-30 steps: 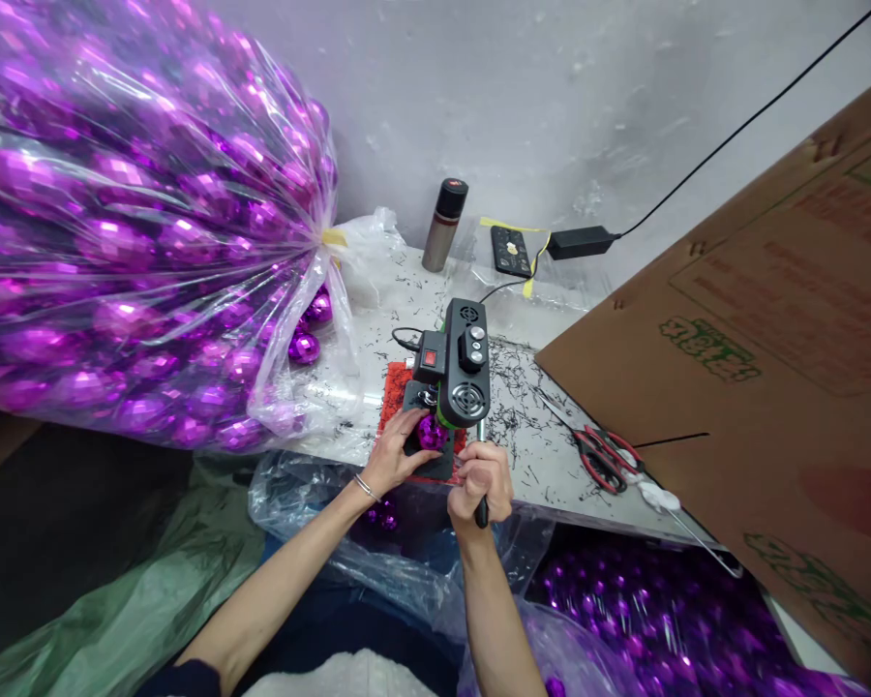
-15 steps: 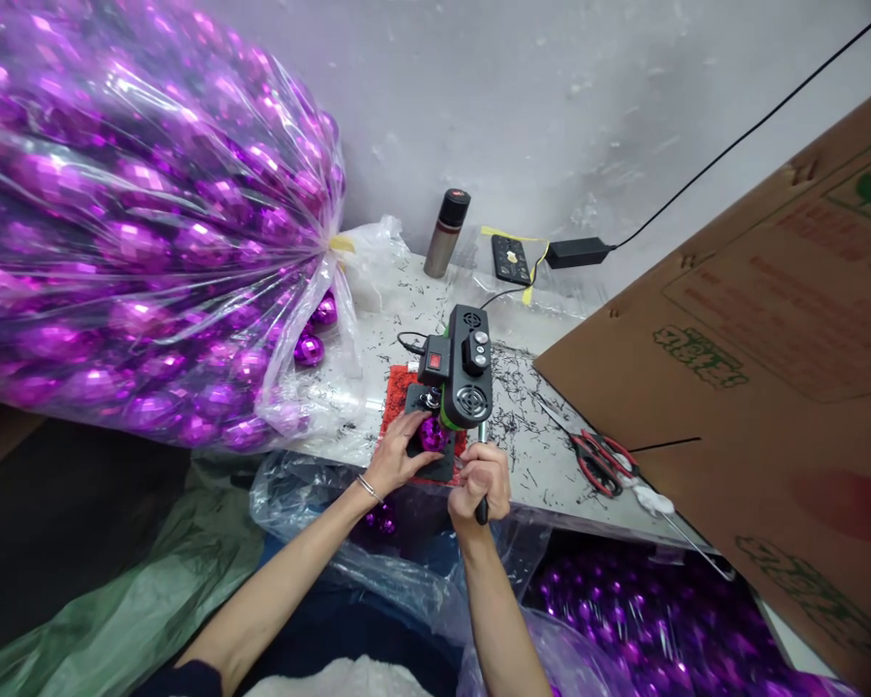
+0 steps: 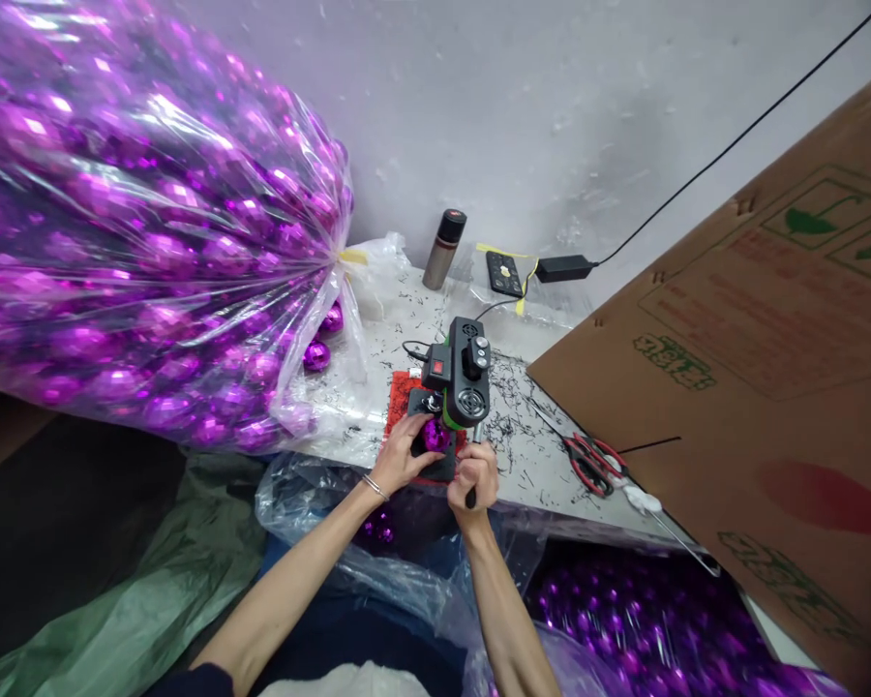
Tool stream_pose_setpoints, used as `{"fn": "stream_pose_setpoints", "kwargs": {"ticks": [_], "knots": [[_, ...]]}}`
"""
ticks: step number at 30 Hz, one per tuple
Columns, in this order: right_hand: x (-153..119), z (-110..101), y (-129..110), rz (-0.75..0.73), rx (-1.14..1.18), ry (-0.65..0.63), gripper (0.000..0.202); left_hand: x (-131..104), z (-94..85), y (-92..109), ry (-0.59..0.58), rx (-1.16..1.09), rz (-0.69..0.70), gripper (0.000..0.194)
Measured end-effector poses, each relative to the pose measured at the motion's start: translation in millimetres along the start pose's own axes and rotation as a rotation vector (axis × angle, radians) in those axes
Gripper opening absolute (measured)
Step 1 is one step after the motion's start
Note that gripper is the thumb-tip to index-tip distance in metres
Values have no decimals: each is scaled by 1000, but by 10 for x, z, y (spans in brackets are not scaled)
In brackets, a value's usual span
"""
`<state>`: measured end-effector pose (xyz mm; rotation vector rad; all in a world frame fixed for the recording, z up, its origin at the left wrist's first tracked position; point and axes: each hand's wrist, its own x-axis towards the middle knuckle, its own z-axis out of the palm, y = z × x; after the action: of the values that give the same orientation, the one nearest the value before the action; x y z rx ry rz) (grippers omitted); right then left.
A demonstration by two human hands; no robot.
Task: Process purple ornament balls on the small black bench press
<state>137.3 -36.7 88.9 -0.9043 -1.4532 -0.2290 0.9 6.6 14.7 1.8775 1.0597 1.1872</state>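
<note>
A small black bench drill press (image 3: pixel 468 373) stands on a red mat (image 3: pixel 401 392) near the table's front edge. Under its head sits a shiny purple faceted ball (image 3: pixel 435 436), on the machine's black base (image 3: pixel 441 469). My left hand (image 3: pixel 401 455) grips the ball between thumb and fingers from the left. On the right side, my right hand (image 3: pixel 474 476) is wrapped round the press's lever handle (image 3: pixel 471 498), whose black end shows below the fist. The contact between the drill and the ball is hidden by the machine's head.
A large tied clear bag (image 3: pixel 152 252) of purple balls fills the left, with loose balls (image 3: pixel 317 356) beside it. A spray can (image 3: pixel 444 250), a power adapter (image 3: pixel 564 268) and red-handled scissors (image 3: pixel 592 463) lie around. A cardboard box (image 3: pixel 755 368) stands right. Black shavings litter the tabletop.
The lever handle and my right hand have shifted slightly, the handle's end now tilting more to the left. My left hand stays on the ball. The whole view has moved a little.
</note>
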Motion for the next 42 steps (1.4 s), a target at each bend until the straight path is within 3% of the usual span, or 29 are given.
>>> {"fn": "stream_pose_setpoints", "kwargs": {"ticks": [3,5,9,12,14,16,18,21,23,26,28,30,34,36,38,42], "knots": [[140,-3,-92,57,20,54,38,26,27,-12,-3,20,11,68],[285,-30,-194,181,28,76,40,3,42,-10,-10,37,22,70],[516,-119,-345,350,24,-15,38,-257,-5,44,-63,108,95,67],[510,-149,-344,314,18,-29,39,-453,-226,106,-100,197,164,90],[443,-141,-313,258,11,-28,40,-400,-505,133,-35,265,146,97],[372,-124,-286,219,10,-28,41,-150,-862,142,116,385,20,68],[319,-109,-270,213,10,-26,41,234,-1214,140,236,592,-234,49],[279,-102,-267,233,13,-19,39,796,-1553,139,223,871,-632,48],[270,-107,-270,238,15,-24,37,1030,-1623,140,178,951,-769,50],[274,-117,-276,231,15,-46,36,1141,-1621,128,145,910,-834,53],[286,-117,-281,223,9,-51,36,1106,-1624,122,140,749,-822,56],[304,-109,-288,198,12,-45,36,1014,-1634,141,176,458,-782,59],[356,-90,-326,195,26,-30,34,698,-1550,293,299,-369,-663,59],[402,-86,-360,236,22,-29,35,510,-1410,394,293,-680,-639,57],[470,-85,-401,277,19,-31,37,342,-1208,472,257,-841,-655,56],[633,-91,-475,328,20,-35,39,128,-713,497,205,-866,-682,59]]}}
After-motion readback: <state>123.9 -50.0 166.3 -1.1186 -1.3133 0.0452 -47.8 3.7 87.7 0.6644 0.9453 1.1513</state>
